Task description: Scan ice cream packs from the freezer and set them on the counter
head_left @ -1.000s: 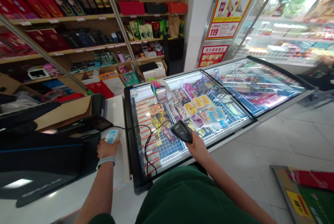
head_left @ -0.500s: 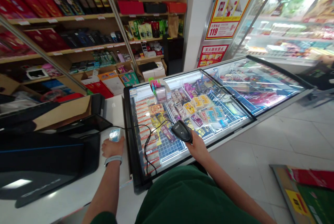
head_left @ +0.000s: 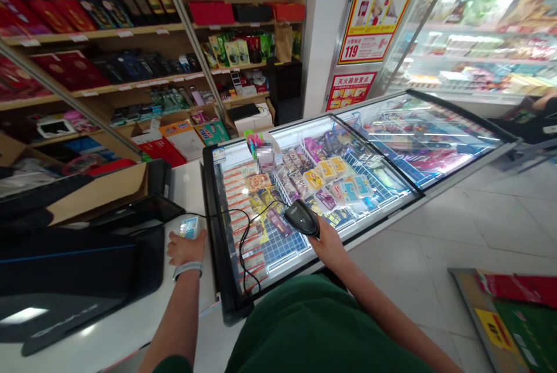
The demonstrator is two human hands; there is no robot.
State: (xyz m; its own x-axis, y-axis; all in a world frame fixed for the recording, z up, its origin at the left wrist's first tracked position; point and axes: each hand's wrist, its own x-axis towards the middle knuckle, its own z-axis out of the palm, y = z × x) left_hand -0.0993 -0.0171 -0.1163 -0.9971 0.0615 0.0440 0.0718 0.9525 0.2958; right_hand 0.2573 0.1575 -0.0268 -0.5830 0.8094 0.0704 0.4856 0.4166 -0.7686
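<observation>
My right hand (head_left: 326,241) grips the handle of a black barcode scanner (head_left: 301,218), held above the glass top of a display freezer (head_left: 278,271). A thin black cable runs left from the scanner's head. My left hand (head_left: 186,249), with a watch band at the wrist, is low over the white counter (head_left: 189,184). Its thumb and fingers are around a small blue-and-white pack (head_left: 190,227), whose printed face shows beyond the hand. The hand hides the pack's near side.
A black checkout machine (head_left: 87,280) fills the counter's left side, with an open cardboard box (head_left: 102,190) behind it. A colourful item with a blurred patch (head_left: 265,158) lies on the freezer glass. Stocked shelves stand behind. At far right, another person's sleeve (head_left: 533,120) shows.
The view has shifted slightly, so the surroundings sit a little further left. Both hands keep nearly the same places, and the left fingers look slightly more spread beside the pack.
</observation>
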